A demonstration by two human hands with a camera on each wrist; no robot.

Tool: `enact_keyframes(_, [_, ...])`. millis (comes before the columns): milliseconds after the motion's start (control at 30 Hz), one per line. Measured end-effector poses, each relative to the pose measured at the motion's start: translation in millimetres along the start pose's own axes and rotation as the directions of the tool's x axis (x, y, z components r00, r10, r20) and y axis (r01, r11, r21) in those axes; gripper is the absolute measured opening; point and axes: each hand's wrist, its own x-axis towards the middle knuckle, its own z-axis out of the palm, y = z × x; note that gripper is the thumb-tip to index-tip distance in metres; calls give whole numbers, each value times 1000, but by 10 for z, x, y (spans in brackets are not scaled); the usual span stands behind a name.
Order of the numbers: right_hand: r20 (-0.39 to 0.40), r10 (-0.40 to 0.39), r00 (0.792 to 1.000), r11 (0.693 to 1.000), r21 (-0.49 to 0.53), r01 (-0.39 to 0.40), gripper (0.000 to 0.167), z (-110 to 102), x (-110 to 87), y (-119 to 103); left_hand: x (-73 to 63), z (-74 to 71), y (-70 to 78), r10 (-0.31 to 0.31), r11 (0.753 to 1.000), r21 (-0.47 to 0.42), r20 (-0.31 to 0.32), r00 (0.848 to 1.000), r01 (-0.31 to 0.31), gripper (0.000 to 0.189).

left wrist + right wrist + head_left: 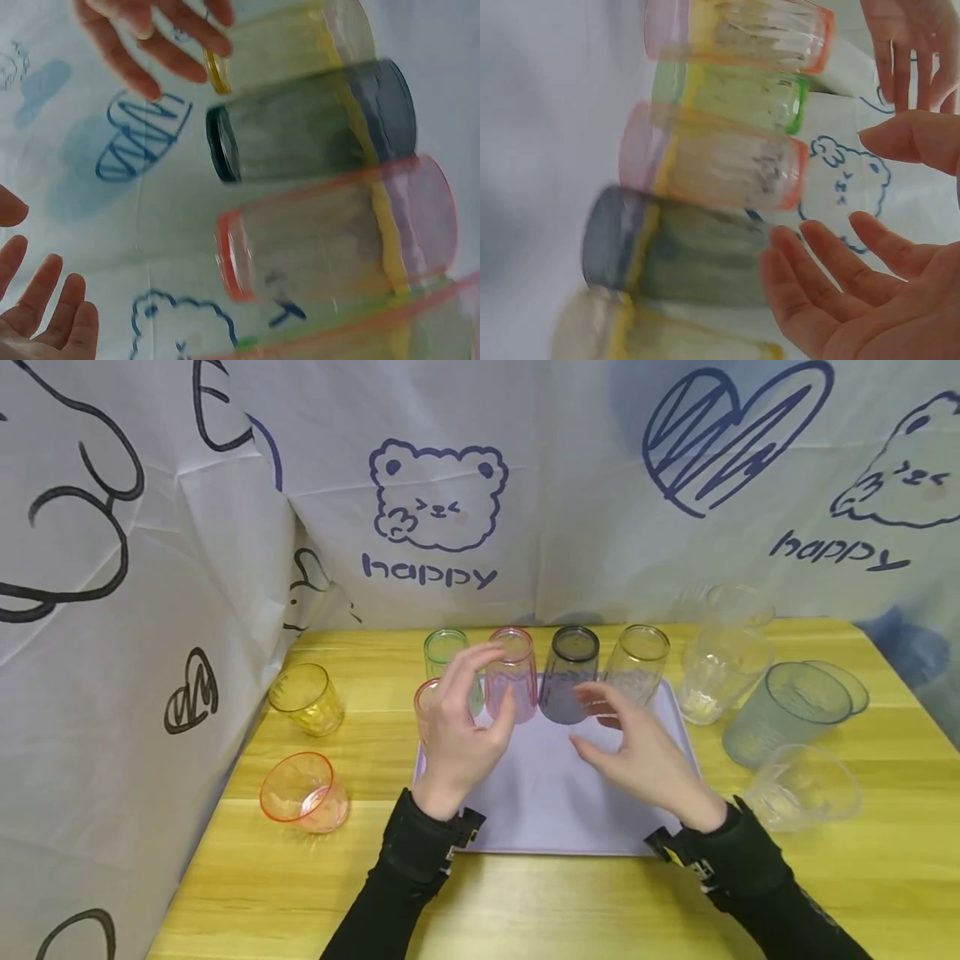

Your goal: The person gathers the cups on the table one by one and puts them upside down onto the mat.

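On the lavender tray [540, 802], several tinted glasses stand base up along the back. My left hand [465, 727], fingers spread and loosely bent, hovers before the pink glass [521, 681] and partly covers the green glass [442, 652]. A red-rimmed glass [422, 706] shows behind that wrist. My right hand [641, 756] is held with thumb and fingers apart, its fingertips overlapping the lower side of the dark grey glass [564, 672]. Right of it is a pale yellow glass [637, 664]. Neither hand holds anything; the right wrist view shows the right fingers [840, 285] close by the grey glass.
A yellow glass [311, 702] and an orange glass [306, 789] sit left of the tray. On the right are stacked clear glasses [720, 664], blue-grey glasses [780, 718] and a clear glass [806, 789]. A printed cloth [585, 543] hangs behind the wooden table [525, 910].
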Motion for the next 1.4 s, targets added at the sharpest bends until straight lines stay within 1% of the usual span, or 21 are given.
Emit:
enact_keyframes(100, [-13, -68, 998, 994, -91, 66, 55, -181, -53, -42, 32, 91, 54, 7, 1000, -8, 48, 999, -7, 35])
enact_keyframes(200, [-14, -126, 992, 972, -199, 121, 58, -385, -98, -78, 50, 172, 93, -5, 1000, 17, 109, 994, 3, 35])
enact_keyframes(333, [11, -151, 989, 925, -350, 145, 65, -709, -135, -113, 66, 274, 133, -23, 999, 51, 195, 981, 13, 34])
enact_keyframes(433, [34, -131, 991, 895, -427, 133, 70, -965, -113, -111, 86, 352, 150, -8, 998, 57, 236, 972, -5, 34])
enact_keyframes(467, [41, -138, 990, 883, -448, 141, 71, -1047, -89, -96, 92, 377, 156, 0, 998, 57, 246, 969, -14, 34])
enact_keyframes(500, [49, -126, 991, 872, -470, 134, 73, -1128, -63, -85, 98, 402, 159, 6, 998, 59, 255, 967, -22, 34])
enact_keyframes(633, [81, -39, 996, 854, -515, 75, 74, -1409, 129, 5, 124, 493, 160, 20, 997, 72, 288, 957, -42, 35])
enact_keyframes(700, [101, 37, 994, 847, -530, 22, 73, -1529, 269, 88, 131, 536, 159, 19, 996, 80, 304, 952, -46, 35])
enact_keyframes(767, [118, 102, 988, 839, -544, -22, 73, -1629, 424, 210, 133, 578, 162, 25, 995, 84, 317, 948, -54, 35])
enact_keyframes(833, [138, 180, 974, 823, -563, -72, 75, -1711, 571, 344, 124, 615, 170, 29, 994, 87, 328, 944, -61, 35])
enact_keyframes(933, [156, 289, 944, 797, -586, -147, 81, -1777, 757, 544, 104, 659, 188, 34, 994, 91, 337, 941, -68, 36])
enact_keyframes(1000, [164, 359, 919, 779, -594, -199, 85, -1802, 859, 662, 89, 684, 197, 33, 993, 92, 343, 939, -68, 37])
enact_keyframes(1200, [175, 510, 842, 738, -593, -323, 96, -1843, 1059, 929, 60, 732, 230, 38, 994, 83, 376, 926, -75, 37])
enact_keyframes(1267, [182, 543, 820, 731, -583, -355, 98, -1848, 1095, 982, 51, 740, 236, 40, 994, 82, 384, 922, -77, 37])
enact_keyframes(1300, [189, 555, 810, 732, -573, -368, 99, -1852, 1109, 1004, 47, 745, 237, 41, 994, 80, 387, 921, -77, 37])
enact_keyframes(1400, [231, 576, 784, 753, -524, -399, 98, -1865, 1144, 1056, 35, 752, 237, 45, 994, 77, 394, 918, -82, 37])
